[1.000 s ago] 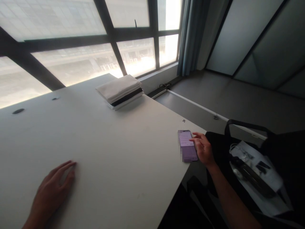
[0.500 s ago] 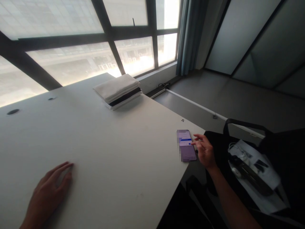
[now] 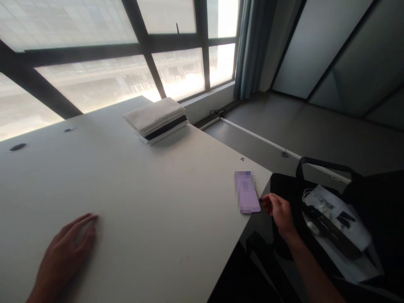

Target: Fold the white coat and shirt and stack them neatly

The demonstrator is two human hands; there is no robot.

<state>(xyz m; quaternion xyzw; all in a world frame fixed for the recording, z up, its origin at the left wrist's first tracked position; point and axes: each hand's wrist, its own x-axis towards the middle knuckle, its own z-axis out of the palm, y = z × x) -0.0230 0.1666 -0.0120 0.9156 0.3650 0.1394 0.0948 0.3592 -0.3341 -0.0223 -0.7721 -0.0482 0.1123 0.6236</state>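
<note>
My left hand lies on the white table at the lower left, fingers stretched out and nothing in them. A phone rests face up near the table's right corner, its lit screen lilac and partly pixelated. Just right of the phone, beyond the table edge, is my right hand. Its fingers are curled in, apart from the screen, and I see nothing held. A small dark bit shows between the phone's edge and those fingertips; I cannot make out what it is.
A stack of folded white and black cloths sits at the table's far edge, before the windows. On the right, a black chair carries white papers, a cable and a dark elongated object. A blue curtain hangs behind.
My right hand has drawn back from the phone screen, down and to the right, and its fingers have curled in. The screen picture has changed to plain lilac. My left hand stays put.
</note>
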